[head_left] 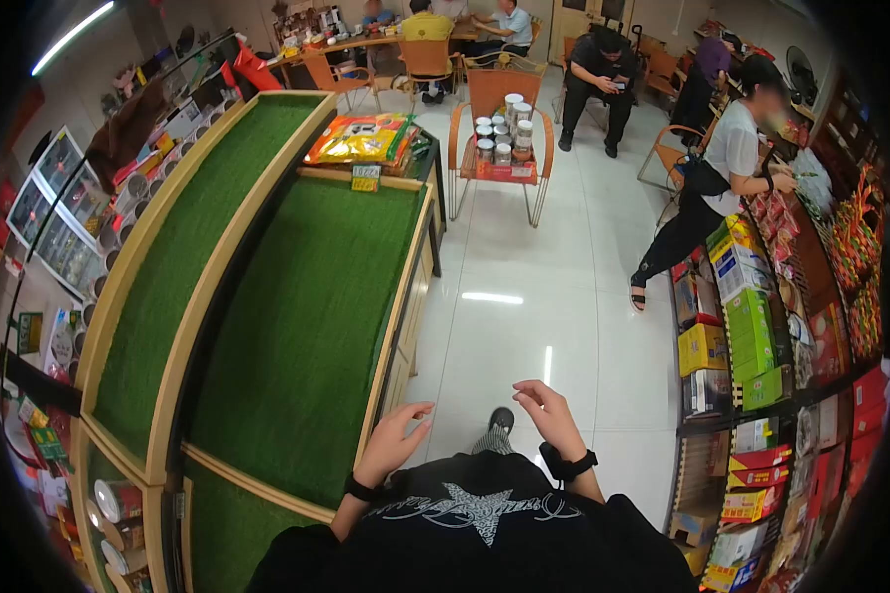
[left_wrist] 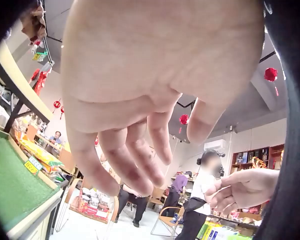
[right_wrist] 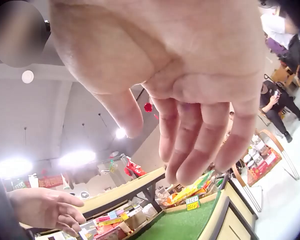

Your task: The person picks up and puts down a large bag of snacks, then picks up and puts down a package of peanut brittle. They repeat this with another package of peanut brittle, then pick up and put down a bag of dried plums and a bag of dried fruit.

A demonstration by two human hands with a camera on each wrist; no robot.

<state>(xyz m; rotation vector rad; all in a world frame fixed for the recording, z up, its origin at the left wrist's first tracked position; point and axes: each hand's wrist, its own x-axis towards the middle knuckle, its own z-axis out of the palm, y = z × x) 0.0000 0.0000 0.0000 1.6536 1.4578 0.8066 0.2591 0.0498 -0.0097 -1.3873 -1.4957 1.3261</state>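
Green-topped bench [head_left: 302, 326] with pale wooden edging
A raised green strip [head_left: 190, 262] runs along its left side, with a dark band between the two levels; at the far end, glossy orange-and-yellow packets [head_left: 358, 138] lie piled behind a price tag [head_left: 366, 178] at the rim.

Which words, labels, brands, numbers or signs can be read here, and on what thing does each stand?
None can be quoted with certainty.
Black shirt with white star: ornate lettering, unclear.
White-and-yellow rectangular tag: large characters, too blurred.
Orange-and-yellow plastic packets: print too blurred.
Green cardboard boxes on the right shelves: print too small.
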